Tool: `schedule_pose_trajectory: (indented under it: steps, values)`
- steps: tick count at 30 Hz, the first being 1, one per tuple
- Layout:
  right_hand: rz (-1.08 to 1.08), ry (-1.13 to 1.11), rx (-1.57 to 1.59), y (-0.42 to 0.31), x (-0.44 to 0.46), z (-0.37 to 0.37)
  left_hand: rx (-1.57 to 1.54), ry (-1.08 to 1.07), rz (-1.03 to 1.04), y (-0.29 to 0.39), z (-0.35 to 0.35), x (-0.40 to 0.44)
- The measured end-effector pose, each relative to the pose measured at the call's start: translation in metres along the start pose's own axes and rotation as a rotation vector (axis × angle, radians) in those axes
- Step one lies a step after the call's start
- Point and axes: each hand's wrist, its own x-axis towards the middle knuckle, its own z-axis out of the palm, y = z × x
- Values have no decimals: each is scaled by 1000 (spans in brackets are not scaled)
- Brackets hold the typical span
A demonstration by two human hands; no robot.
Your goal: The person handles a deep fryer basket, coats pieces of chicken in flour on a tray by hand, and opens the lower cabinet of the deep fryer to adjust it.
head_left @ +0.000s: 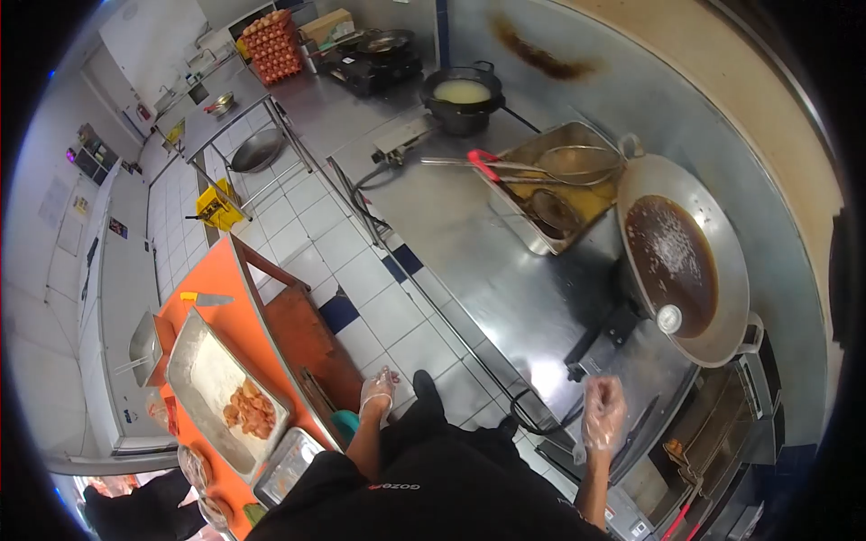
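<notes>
My left hand, in a clear plastic glove, hangs low between the orange table and the steel counter. Its fingers look loosely apart and hold nothing that I can see. My right hand, also gloved, is raised by the front edge of the counter with its fingers curled in and nothing visible in them. Beyond it stands a large wok of dark oil with pale foam in the middle. A round dial thermometer sits at the wok's near rim. Left of the wok, a steel pan holds strainers and yellowish oil.
On the orange table, a metal tray holds white flour and raw meat pieces; a yellow-handled knife lies behind it. A black pot and stacked eggs stand farther along the counter. Fryer baskets are at right.
</notes>
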Motion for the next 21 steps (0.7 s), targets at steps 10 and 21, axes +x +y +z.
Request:
schedule_pose_trajectory:
  steps: [10, 21]
  values:
    - [343, -359, 609, -154, 112, 190, -404, 210, 99, 85, -122, 48]
    - [477, -330, 824, -213, 273, 304, -204, 258, -237, 130, -156, 98]
